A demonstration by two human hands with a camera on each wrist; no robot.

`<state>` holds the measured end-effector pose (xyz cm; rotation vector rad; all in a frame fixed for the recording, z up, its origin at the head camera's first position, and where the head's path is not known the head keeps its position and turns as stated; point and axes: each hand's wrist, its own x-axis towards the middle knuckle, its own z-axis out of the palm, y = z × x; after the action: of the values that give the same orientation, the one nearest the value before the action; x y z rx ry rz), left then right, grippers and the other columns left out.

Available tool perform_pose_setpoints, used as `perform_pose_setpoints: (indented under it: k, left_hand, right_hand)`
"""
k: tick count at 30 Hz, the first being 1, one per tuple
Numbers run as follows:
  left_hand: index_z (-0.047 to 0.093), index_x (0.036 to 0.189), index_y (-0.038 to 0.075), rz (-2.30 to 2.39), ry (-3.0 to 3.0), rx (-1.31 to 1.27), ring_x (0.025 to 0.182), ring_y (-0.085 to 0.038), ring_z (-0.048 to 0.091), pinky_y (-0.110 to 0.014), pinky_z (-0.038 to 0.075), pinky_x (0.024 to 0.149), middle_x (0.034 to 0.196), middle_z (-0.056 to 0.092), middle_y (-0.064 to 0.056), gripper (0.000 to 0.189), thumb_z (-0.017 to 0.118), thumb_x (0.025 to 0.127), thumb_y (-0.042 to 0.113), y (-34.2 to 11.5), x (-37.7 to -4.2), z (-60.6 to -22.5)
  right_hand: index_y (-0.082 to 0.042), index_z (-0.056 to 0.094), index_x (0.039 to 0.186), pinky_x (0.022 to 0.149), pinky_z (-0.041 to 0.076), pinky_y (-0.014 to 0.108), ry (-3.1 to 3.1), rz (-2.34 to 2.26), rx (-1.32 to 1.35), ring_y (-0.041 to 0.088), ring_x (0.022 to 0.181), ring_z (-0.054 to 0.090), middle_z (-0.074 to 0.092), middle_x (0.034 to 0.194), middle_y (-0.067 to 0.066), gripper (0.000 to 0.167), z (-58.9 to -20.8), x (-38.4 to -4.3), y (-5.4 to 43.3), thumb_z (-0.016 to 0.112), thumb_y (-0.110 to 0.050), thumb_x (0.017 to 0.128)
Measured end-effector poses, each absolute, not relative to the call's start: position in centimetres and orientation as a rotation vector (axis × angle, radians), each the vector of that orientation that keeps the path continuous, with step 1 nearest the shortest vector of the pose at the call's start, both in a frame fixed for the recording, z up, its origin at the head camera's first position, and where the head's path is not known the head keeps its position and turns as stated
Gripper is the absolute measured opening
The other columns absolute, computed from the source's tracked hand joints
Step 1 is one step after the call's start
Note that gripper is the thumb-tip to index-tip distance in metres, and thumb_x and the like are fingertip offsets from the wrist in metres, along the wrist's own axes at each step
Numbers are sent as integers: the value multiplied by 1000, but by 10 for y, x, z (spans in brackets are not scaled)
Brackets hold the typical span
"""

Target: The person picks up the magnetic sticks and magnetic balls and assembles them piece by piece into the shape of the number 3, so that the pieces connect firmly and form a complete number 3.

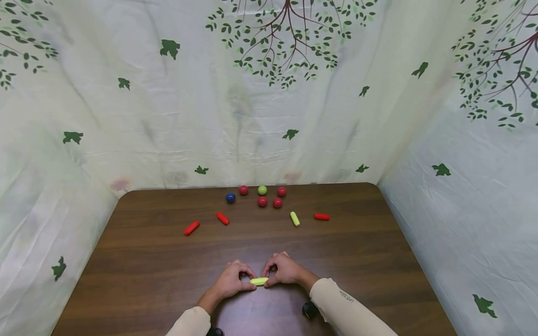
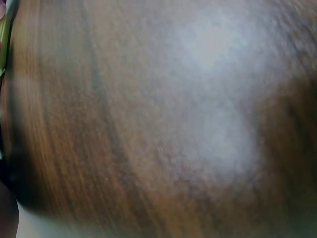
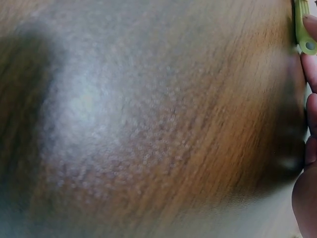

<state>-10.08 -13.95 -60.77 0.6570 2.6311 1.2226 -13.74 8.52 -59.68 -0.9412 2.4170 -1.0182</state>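
Leftward on the table (image 1: 143, 266) lie two red sticks (image 1: 191, 228), then a blue ball (image 1: 230, 198) well beyond the left hand (image 1: 230, 280), whose thumb and fingers pinch one end of a green stick (image 1: 258, 281). That stick lies crosswise between the hands, with four red balls (image 1: 262, 201) and a green ball (image 1: 262, 190) near the far edge, and the right hand (image 1: 286, 270) pinches its other end. Farther right come a second green stick (image 1: 295, 219), a third red stick (image 1: 322, 217) and the right sleeve (image 1: 357, 310), its dark lettering (image 1: 346, 296) too small to read.
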Motion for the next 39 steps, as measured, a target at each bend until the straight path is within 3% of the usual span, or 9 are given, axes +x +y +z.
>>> perform_pose_setpoints:
  k: [30,34,39]
  left_hand:
    - [76,83,22,1243,2644,647,73,-3,43,-32,31,75,79,65,19,19,87,67,22,-139,-99,-610]
    - [76,82,22,1236,2641,655,73,-3,43,-32,31,74,79,65,19,19,87,67,23,-139,-100,-610]
    - [76,82,22,1228,2648,667,74,-3,43,-31,32,74,80,65,18,19,87,66,24,-139,-100,-608]
  right_hand:
    - [-22,76,81,77,27,23,2393,-1046,-975,-3,71,45,64,72,-16,18,-595,-140,88,87,-26,67]
    - [-20,76,84,76,33,19,2334,-1076,-953,-1,74,48,67,77,-15,20,-594,-143,90,87,-25,68]
    - [-9,74,89,71,43,18,2198,-1173,-859,3,75,53,70,83,-3,21,-589,-149,93,83,-13,71]
